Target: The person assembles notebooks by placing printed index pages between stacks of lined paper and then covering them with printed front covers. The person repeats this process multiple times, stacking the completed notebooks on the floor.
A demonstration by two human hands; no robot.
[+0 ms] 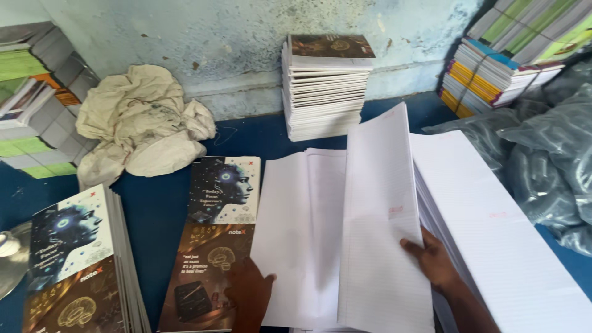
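White ruled sheets (382,234) at lower centre are lifted upright by the right hand (431,262), fingers clasping their edge; the left hand (250,293) is pressed flat beside a printed cover (213,246). Edges are best kept squared.

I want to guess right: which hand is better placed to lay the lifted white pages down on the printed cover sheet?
Probably the right hand: it grips the lifted lined pages. The left hand rests on the printed cover sheet, holding it flat.
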